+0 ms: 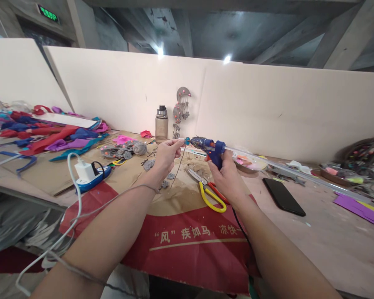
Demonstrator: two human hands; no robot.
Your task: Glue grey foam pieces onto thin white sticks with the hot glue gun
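Note:
My right hand is wrapped round the handle of a blue hot glue gun, with a long clear glue stick running out of its back. The nozzle points left at a small teal piece, which my left hand pinches between thumb and fingertips. Whether nozzle and piece touch, I cannot tell. Grey yarn hangs down from my left fingers, and a strand crosses my left forearm. Under my hands lie scissors with yellow and red handles, and small grey flower-like pieces.
A bottle stands by the white partition, near a hanging grey moon ornament. At left are a power strip, a yarn ball and colourful cloth strips. A black phone lies right of my right hand.

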